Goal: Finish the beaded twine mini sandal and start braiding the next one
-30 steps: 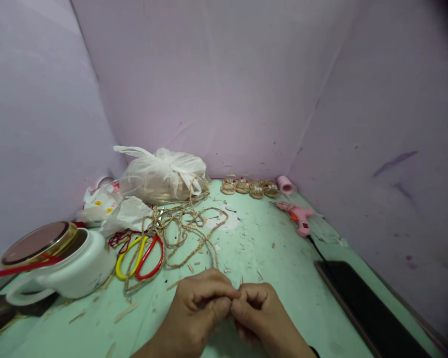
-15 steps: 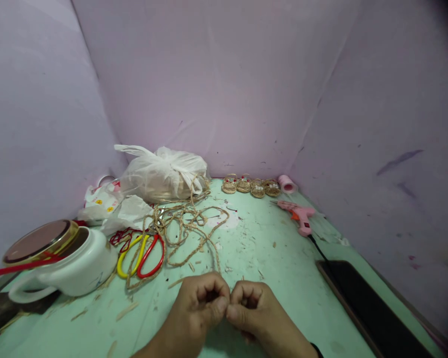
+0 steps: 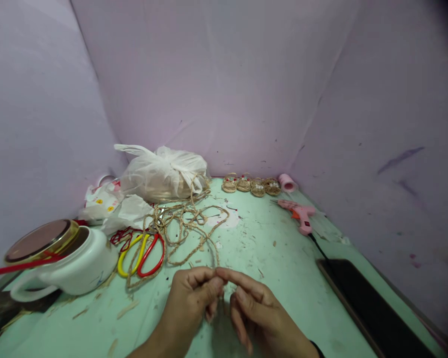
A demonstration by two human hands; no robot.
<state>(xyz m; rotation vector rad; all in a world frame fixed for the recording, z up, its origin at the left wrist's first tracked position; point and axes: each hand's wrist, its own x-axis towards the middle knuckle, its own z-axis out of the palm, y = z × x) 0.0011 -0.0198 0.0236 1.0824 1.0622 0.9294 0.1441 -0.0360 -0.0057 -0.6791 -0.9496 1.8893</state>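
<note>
A braided straw cord (image 3: 213, 244) runs from a loose tangle on the table down to my fingertips. My left hand (image 3: 194, 293) is closed, its thumb and index finger pinching the cord's near end. Against the left fingertips, at the cord, rests the outstretched index finger of my right hand (image 3: 256, 303). The right thumb is apart from that index tip, and the other right fingers hang loosely downward. Whatever lies beneath the fingers is hidden. Left of my hands, scissors (image 3: 151, 256) with one yellow and one red handle lie partly under the cord.
A white cup (image 3: 85, 268) with a lid (image 3: 37, 241) leaning on it stands at left. Behind are a tied plastic bag (image 3: 164, 174), small woven straw pieces (image 3: 243, 184) and a pink spool (image 3: 287, 183). A pink glue gun (image 3: 300, 214) and dark phone (image 3: 366, 298) lie at right.
My right index finger has stretched out to the left hand's fingertips, and the other right fingers have loosened downward. The left hand has shifted slightly left and still pinches.
</note>
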